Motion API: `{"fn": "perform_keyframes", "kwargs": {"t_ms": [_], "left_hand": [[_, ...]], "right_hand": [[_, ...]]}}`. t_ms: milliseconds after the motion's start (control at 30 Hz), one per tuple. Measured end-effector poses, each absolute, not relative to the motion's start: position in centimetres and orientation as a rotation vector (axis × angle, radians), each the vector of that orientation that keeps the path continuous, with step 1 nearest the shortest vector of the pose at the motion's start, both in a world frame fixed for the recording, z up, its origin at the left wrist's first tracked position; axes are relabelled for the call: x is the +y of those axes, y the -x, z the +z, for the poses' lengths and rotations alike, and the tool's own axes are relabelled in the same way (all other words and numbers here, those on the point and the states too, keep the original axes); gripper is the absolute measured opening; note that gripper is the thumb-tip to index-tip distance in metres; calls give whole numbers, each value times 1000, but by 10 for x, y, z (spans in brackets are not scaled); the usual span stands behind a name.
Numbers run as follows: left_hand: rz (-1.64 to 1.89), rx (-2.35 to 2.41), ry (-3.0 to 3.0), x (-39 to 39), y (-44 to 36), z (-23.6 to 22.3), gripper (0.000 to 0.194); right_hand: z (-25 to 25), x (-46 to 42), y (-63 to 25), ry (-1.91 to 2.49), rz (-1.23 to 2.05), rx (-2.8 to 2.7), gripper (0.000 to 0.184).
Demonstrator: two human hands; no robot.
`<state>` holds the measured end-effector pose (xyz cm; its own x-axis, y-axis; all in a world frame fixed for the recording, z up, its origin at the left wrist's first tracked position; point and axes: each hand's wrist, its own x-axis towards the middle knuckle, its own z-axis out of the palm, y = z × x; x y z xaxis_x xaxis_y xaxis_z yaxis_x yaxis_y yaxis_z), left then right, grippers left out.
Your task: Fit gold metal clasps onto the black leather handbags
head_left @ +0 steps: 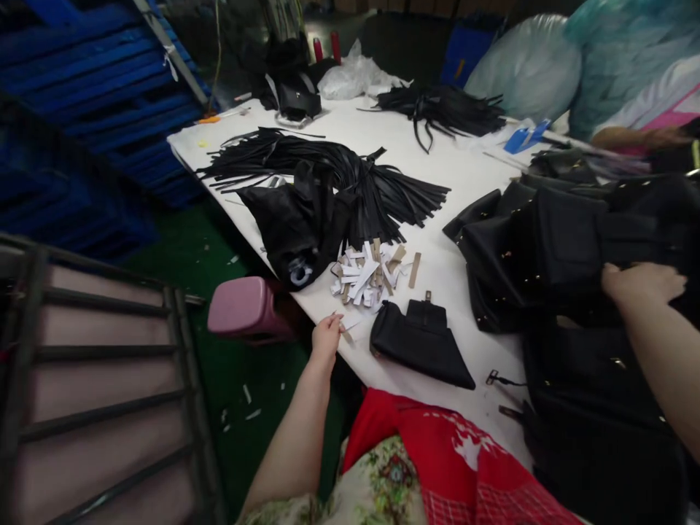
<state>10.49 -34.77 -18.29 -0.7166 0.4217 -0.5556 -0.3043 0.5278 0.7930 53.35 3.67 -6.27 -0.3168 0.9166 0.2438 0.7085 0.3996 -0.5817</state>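
Note:
My left hand [327, 337] is at the near edge of the white table [464, 175], its fingers pinched on a small white paper strip. Just beyond it lies a heap of white and tan paper strips [367, 273]. A small black bag piece [421, 343] lies flat to the right of that hand. My right hand [642, 282] rests closed on a big pile of black bags [558, 248] at the right; its fingers are tucked into the black material.
Bundles of black straps [339, 175] cover the table's middle, with more straps [442, 109] at the far end. A pink stool [246, 306] stands on the green floor at the left, beside a metal rack [98, 379]. Another person's arm [634, 135] shows at far right.

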Motion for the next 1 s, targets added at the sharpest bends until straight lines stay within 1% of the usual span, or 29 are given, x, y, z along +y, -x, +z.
{"fn": "perform_keyframes", "kwargs": {"t_ms": [100,133,167,200,233,300,367,400,467,533,600,633,733,800,900,1000], "left_hand": [[1167,2056,-68,-358,-105,-201,30],[1147,2051,-61,-359,-107,-207,28],[1131,2041,-57,-359,-111,-211,28],[1117,2027,-54,-359,-115,-215,27],[1107,2011,-55,-357,-119,-218,26],[1096,1977,-61,-353,-127,-221,24],[1102,1939,-74,-350,-133,-220,23],[1111,1919,-83,-348,-134,-219,24],[1140,1883,-105,-346,-135,-214,26],[1174,1849,-139,-346,-135,-207,27],[1212,1816,-191,-347,-136,-197,30],[1229,1800,-223,-348,-137,-192,32],[1256,1743,-338,-350,-145,-172,43],[1240,1700,-430,-349,-154,-157,46],[1201,1648,-582,-345,-171,-135,42],[1181,1626,-718,-339,-189,-115,37]], "right_hand": [[-77,-13,-505,1385,293,-2029,58],[-87,-38,-489,1378,318,-2180,55],[-100,-68,-473,1338,401,-2430,51],[-117,-100,-456,1281,478,-2558,48],[-135,-132,-439,1229,544,-2641,52],[-172,-190,-413,1115,734,-2859,71],[-202,-231,-398,1150,802,-2924,78],[-211,-242,-394,1188,827,-2933,77],[-219,-245,-392,1286,888,-2916,66],[-214,-229,-395,1398,979,-2869,46],[-198,-204,-402,1538,1064,-2774,26],[-188,-191,-407,1608,1103,-2705,21],[-149,-159,-426,1768,1234,-2422,31],[-123,-149,-441,1821,1322,-2189,37],[-89,-152,-459,1811,1393,-1873,37],[-62,-168,-471,1734,1419,-1672,37]]}}
